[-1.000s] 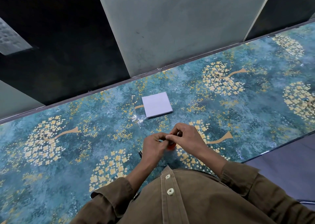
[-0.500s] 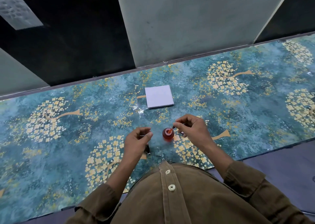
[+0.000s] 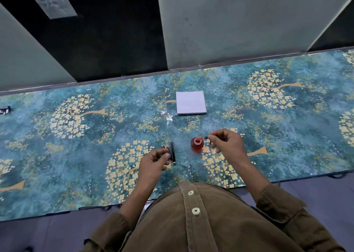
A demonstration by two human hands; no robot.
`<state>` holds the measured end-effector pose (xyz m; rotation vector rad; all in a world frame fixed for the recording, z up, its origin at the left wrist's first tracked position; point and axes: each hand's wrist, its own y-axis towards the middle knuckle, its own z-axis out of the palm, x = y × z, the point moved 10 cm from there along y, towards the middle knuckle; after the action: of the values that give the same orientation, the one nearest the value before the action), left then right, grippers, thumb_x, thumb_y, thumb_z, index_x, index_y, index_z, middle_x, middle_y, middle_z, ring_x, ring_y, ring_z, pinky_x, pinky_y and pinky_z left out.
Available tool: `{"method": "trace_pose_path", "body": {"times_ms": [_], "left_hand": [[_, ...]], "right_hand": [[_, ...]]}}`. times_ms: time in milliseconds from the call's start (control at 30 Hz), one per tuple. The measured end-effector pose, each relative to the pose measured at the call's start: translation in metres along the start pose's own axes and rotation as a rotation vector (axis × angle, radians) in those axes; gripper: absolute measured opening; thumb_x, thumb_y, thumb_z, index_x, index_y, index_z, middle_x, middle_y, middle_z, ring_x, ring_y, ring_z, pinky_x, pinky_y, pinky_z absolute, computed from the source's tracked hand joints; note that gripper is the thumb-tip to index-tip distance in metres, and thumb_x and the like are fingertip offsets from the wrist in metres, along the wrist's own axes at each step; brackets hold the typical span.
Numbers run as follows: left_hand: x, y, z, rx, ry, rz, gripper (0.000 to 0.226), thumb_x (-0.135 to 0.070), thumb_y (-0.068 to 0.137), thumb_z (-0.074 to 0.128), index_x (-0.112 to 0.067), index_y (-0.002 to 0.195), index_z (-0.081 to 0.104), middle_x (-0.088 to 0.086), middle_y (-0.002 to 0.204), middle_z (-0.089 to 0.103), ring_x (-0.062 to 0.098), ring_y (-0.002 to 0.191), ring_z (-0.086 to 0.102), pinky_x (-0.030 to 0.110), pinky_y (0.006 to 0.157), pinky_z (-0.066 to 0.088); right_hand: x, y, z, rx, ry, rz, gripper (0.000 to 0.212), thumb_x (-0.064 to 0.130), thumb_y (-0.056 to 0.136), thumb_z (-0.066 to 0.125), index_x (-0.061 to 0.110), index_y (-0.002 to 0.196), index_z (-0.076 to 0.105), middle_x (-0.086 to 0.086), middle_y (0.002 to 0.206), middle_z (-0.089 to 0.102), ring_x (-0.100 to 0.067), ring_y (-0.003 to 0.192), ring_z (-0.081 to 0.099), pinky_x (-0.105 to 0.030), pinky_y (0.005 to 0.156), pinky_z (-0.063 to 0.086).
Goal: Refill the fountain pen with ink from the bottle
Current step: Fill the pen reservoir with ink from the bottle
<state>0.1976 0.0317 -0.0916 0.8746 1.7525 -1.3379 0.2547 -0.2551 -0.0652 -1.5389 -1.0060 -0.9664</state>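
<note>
Right now the bench (image 3: 57,155) is carrying everything, from the white paper pad (image 3: 191,102) down to the small round ink bottle (image 3: 196,145), which is sitting open between the hands and looking like glass: breakable, tippable. The right hand (image 3: 229,145) is pinching a thin, light pen part (image 3: 202,137) over its mouth. The left hand (image 3: 156,162) is curling beside the slippery-looking pen barrel (image 3: 172,152); whether it is gripping anything, I cannot tell.
</note>
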Motion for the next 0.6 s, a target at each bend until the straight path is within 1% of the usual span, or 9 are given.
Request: {"method": "trace_pose_path", "body": {"times_ms": [133,200,267,400,500,600], "left_hand": [[0.004,-0.006,-0.006,-0.018,-0.004,-0.011,0.013,-0.008,0.092,0.067,-0.009,0.104,0.073,0.014,0.082,0.072,0.018,0.072,0.065,0.032,0.065,0.056],[0.006,-0.009,-0.008,-0.021,-0.015,-0.019,0.013,-0.007,0.091,0.068,-0.011,0.102,0.073,0.016,0.085,0.073,0.019,0.074,0.066,0.034,0.067,0.055],[0.006,-0.011,-0.008,-0.021,-0.012,-0.020,0.013,-0.007,0.091,0.068,-0.012,0.102,0.073,0.015,0.088,0.074,0.019,0.075,0.067,0.033,0.067,0.056],[0.007,-0.015,-0.008,-0.018,-0.007,-0.026,0.013,-0.008,0.092,0.067,-0.012,0.103,0.073,0.010,0.086,0.074,0.016,0.074,0.067,0.027,0.064,0.056],[0.008,-0.017,-0.007,-0.011,0.000,-0.025,0.012,-0.009,0.092,0.067,-0.017,0.100,0.072,0.009,0.087,0.075,0.015,0.074,0.068,0.028,0.065,0.057],[0.009,-0.017,-0.005,-0.002,0.000,-0.022,0.012,-0.009,0.092,0.067,-0.014,0.101,0.073,0.009,0.088,0.076,0.016,0.075,0.068,0.028,0.064,0.057]], "right_hand": [[-0.001,-0.003,-0.003,-0.015,0.031,-0.012,0.005,0.014,0.086,0.076,0.010,0.087,0.073,-0.011,0.071,0.070,-0.019,0.064,0.065,-0.035,0.057,0.053],[-0.003,-0.004,-0.003,-0.017,0.023,-0.010,0.005,0.014,0.086,0.076,0.010,0.088,0.073,-0.011,0.070,0.070,-0.019,0.064,0.065,-0.035,0.057,0.053],[-0.006,-0.005,-0.003,-0.022,0.027,0.003,0.005,0.013,0.086,0.076,0.010,0.088,0.072,-0.009,0.069,0.070,-0.018,0.063,0.065,-0.035,0.057,0.054],[-0.009,-0.009,-0.003,-0.039,0.108,0.030,0.007,0.010,0.087,0.075,0.006,0.091,0.072,-0.009,0.070,0.069,-0.016,0.061,0.064,-0.030,0.052,0.053],[-0.017,-0.012,-0.004,-0.056,0.117,0.068,0.010,0.011,0.087,0.074,0.004,0.093,0.071,-0.011,0.075,0.070,-0.017,0.063,0.065,-0.029,0.051,0.054],[-0.025,-0.015,-0.004,-0.070,0.194,0.124,0.008,0.011,0.087,0.074,0.006,0.093,0.071,-0.009,0.078,0.072,-0.018,0.065,0.066,-0.029,0.051,0.053]]}}
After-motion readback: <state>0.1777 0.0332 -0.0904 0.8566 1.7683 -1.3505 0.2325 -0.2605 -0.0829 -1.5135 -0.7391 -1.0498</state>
